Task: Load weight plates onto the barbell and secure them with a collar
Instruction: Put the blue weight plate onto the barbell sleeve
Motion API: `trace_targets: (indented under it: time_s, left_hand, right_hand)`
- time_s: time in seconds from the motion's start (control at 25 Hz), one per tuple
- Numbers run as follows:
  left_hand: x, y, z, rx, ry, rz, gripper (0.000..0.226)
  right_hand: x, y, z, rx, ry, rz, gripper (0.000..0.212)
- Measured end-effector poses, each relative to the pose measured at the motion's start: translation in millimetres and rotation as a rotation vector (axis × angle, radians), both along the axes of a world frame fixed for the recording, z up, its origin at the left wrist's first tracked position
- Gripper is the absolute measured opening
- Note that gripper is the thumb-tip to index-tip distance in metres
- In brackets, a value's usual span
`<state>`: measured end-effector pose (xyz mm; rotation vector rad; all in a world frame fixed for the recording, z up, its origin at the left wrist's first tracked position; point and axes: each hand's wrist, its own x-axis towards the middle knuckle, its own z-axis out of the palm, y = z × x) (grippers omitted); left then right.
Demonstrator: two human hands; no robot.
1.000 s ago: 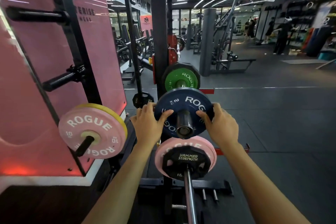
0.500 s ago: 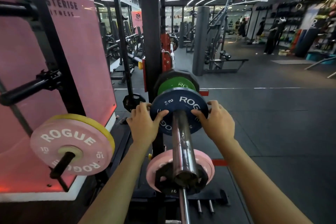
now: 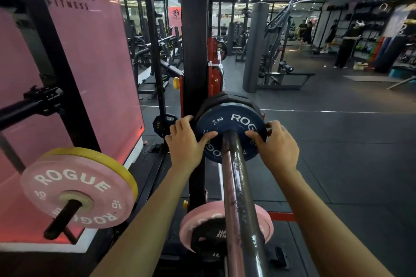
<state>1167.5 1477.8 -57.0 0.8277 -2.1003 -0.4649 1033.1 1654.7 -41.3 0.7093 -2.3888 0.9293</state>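
Nearest the camera, the bare steel sleeve of the barbell (image 3: 238,198) runs straight away from the person, its long axis pointing from the lower edge of the view up toward the rack upright (image 3: 194,36). Below it, on a low storage peg, sits a pink plate (image 3: 263,216) with a smaller black plate in front of it. Off to the left another pink plate (image 3: 77,189), backed by a yellow one, hangs on its own peg.

Farther along the sleeve is the blue plate (image 3: 229,126), threaded on the bar with its face toward the person. Both hands hold it by the rim, one on each side of the bar: the left hand (image 3: 184,141) with its thumb across the face and its fingers round the left edge, the right hand (image 3: 278,144) likewise on the right edge. Each grip is narrow, closed on the plate, and the two are about equally near.

Just behind the blue plate a larger black plate (image 3: 216,99) sits on the same sleeve. I cannot tell whether the two touch or a small gap remains (the blue disc hides the joint). The coming move, as I judge it, is a push straight along the bar, away from the body, to seat the blue plate. No collar is visible; it would go on the bare sleeve afterwards.
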Motion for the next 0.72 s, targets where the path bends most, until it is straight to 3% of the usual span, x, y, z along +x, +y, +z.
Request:
trace_targets:
  time_s: [0.36, 0.72]
  left_hand:
    - [7, 2, 5, 0.035, 0.027, -0.014, 0.092]
    - [91, 75, 13, 0.033, 0.164, -0.076, 0.071]
  right_hand:
    - [6, 6, 2, -0.049, -0.075, 0.024, 0.057]
    - [76, 88, 13, -0.007, -0.058, 0.150, 0.055]
